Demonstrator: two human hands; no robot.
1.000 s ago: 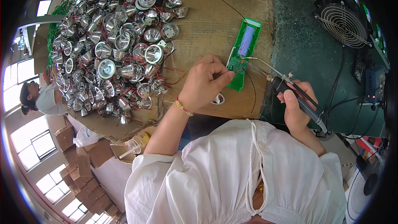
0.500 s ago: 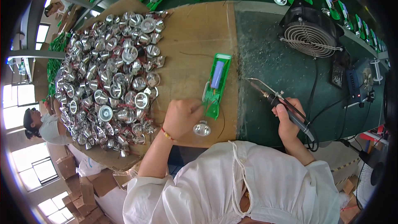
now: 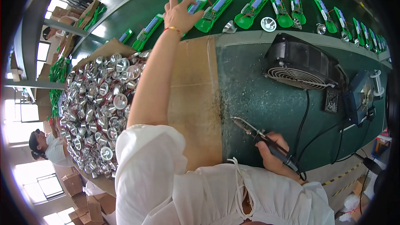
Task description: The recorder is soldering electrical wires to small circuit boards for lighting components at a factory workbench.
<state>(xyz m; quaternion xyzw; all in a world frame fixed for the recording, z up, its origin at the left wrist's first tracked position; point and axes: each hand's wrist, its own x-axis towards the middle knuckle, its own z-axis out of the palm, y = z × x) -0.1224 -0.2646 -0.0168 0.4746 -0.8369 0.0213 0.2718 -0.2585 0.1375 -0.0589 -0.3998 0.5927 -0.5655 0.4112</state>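
My left hand is stretched out over the far green belt, its fingers apart and nothing visibly held. It is beside a green plastic housing with a purple battery, partly hidden by the fingers. Just to its right lies another green housing with a battery and circuit board, and a silver reflector lies past that. My right hand is closed around a soldering iron low over the green mat. The iron's tip points up and left, touching no part.
A heap of silver reflectors covers the left of the table, beside brown cardboard. A black fan and a blue soldering station stand at right, with cables nearby. More housings line the belt. Another person is at far left.
My left hand has moved from the cardboard to the far belt. The housing and reflector no longer lie on the cardboard. The soldering iron has shifted slightly left and nearer; the view has shifted too.
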